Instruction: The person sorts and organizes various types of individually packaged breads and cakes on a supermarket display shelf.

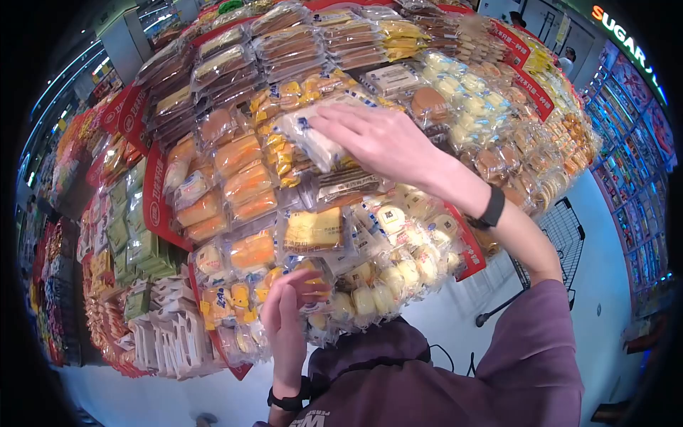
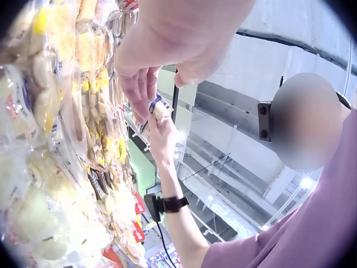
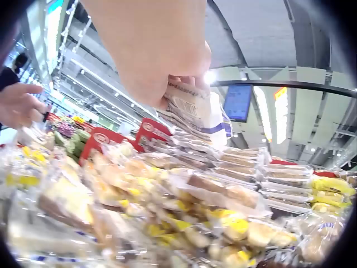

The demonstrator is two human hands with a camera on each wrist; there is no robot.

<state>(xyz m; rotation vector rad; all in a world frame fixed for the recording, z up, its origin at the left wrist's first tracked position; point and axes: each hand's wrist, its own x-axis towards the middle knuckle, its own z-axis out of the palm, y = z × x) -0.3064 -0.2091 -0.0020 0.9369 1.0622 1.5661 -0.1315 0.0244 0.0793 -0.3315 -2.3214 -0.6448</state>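
My right hand [image 1: 380, 142] grips a clear-wrapped packaged bread [image 1: 313, 139], pale with blue print, above the middle of the display. In the right wrist view, fingers curl round this packet [image 3: 195, 111], and a barcode label shows on it. My left hand [image 1: 288, 306] is held over the front edge of the pile, its fingers loosely extended, with nothing seen in them. Close in front of it lies a yellow sliced-bread pack [image 1: 313, 229]. Seen from the left wrist, the left hand [image 2: 173, 44] partly overlaps the farther right hand [image 2: 162, 142].
Orange-topped buns [image 1: 245, 178], white round cakes [image 1: 398, 274] and stacked brown packs [image 1: 288, 50] crowd the sloping display. Red sign strips [image 1: 154, 192] divide its sections. A shopping cart [image 1: 562, 238] stands to the right, before tall shelves [image 1: 629, 185].
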